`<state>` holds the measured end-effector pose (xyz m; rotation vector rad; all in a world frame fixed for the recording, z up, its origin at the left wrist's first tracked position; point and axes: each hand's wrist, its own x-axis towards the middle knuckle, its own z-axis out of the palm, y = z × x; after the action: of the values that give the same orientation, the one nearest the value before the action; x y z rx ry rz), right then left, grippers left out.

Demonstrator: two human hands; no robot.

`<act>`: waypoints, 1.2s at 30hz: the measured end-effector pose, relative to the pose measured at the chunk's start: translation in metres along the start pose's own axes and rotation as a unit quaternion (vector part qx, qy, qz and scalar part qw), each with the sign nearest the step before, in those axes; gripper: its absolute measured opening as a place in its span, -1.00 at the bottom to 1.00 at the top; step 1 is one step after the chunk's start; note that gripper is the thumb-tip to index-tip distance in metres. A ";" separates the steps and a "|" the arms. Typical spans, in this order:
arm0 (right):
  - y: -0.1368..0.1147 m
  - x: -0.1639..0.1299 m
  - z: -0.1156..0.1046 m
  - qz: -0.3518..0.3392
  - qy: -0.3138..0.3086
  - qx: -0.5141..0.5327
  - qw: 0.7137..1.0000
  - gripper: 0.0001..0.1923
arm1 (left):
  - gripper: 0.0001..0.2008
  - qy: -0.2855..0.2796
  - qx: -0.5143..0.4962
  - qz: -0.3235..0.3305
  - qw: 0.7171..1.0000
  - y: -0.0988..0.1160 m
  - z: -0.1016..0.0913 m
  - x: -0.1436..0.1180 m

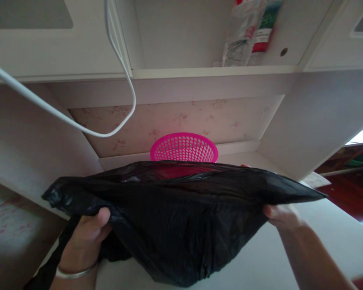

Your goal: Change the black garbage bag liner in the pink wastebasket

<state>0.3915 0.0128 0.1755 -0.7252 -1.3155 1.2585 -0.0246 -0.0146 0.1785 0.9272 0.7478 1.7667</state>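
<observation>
Under a white shelf (211, 72) carrying a bottle (245, 32) whose red-and-green label is too blurred to read, you are stretching a black bag (181, 225) open above the bench (320, 233), left hand (89, 231) and right hand (280, 215) each gripping its rim, before a pink basket (184, 147).

A stretched black bag (181, 217) blocks the way to the pink basket (184, 147); a white cable (78, 121) loops overhead, open surface (320, 229) right.
</observation>
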 end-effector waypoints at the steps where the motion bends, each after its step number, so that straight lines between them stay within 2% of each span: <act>1: 0.003 0.001 0.002 0.017 0.014 -0.002 1.000 -0.23 | -0.68 -0.013 0.002 -0.003 1.000 0.000 0.006 0.001; 3: 0.004 0.004 0.006 0.044 0.037 0.009 0.998 -0.40 | -0.67 -0.070 0.000 -0.009 0.997 0.004 0.022 0.005; 5: 0.001 0.007 0.013 0.038 0.035 0.041 0.998 -0.50 | -0.67 -0.074 -0.042 0.012 0.996 0.007 0.039 0.010; 8: -0.005 0.009 0.031 -0.044 0.042 0.111 0.992 -0.74 | -0.79 0.002 -0.142 0.007 0.990 0.004 0.052 0.009; 10: -0.008 0.007 0.046 -0.087 0.061 0.159 0.981 -0.77 | -0.85 0.039 -0.216 -0.026 0.975 -0.002 0.054 0.003; 11: -0.009 0.006 0.053 -0.093 0.062 0.183 0.977 -0.78 | -0.89 0.039 -0.254 -0.044 0.965 -0.006 0.053 0.000; 12: -0.010 0.004 0.059 -0.088 0.051 0.203 0.974 -0.78 | -0.92 0.024 -0.287 -0.064 0.955 -0.010 0.051 -0.003; 14: -0.008 0.000 0.069 -0.055 -0.010 0.235 0.970 -0.74 | -0.96 -0.044 -0.314 -0.108 0.942 -0.020 0.050 -0.009; 17: 0.002 -0.003 0.075 0.036 -0.113 0.246 0.962 -0.76 | -0.89 -0.150 -0.232 -0.194 0.941 -0.037 0.055 -0.013; 19: 0.012 -0.006 0.077 0.103 -0.134 0.218 0.961 -0.79 | -0.80 -0.177 -0.126 -0.262 0.940 -0.050 0.063 -0.015; 21: 0.023 -0.009 0.077 0.175 -0.154 0.196 0.952 -0.42 | -0.67 -0.142 -0.042 -0.303 0.941 -0.061 0.073 -0.019; 23: 0.032 -0.013 0.076 0.238 -0.176 0.215 0.930 -0.11 | -0.55 -0.070 -0.009 -0.297 0.952 -0.068 0.083 -0.024; 25: 0.036 -0.015 0.075 0.265 -0.181 0.247 0.914 -0.05 | -0.50 -0.011 -0.009 -0.269 0.963 -0.069 0.090 -0.030; 27: 0.036 -0.016 0.075 0.266 -0.159 0.253 0.917 -0.12 | -0.59 0.009 0.006 -0.253 0.967 -0.065 0.095 -0.035; 30: 0.032 -0.015 0.081 0.253 -0.085 0.195 0.944 -0.34 | -0.75 -0.010 0.046 -0.243 0.969 -0.061 0.100 -0.039; 32: 0.030 -0.015 0.086 0.209 -0.040 0.172 0.962 -0.56 | -0.74 -0.044 0.071 -0.240 0.967 -0.062 0.101 -0.041; 34: 0.030 -0.016 0.093 0.146 -0.030 0.175 0.973 -0.73 | -0.81 -0.079 0.115 -0.236 0.962 -0.066 0.100 -0.044; 36: 0.031 -0.017 0.098 0.104 -0.038 0.147 0.983 -0.74 | -0.88 -0.104 0.172 -0.226 0.953 -0.070 0.097 -0.047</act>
<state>0.2942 -0.0200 0.1605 -0.6197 -1.1025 1.6225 0.1023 -0.0269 0.1603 1.0516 1.0534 1.1387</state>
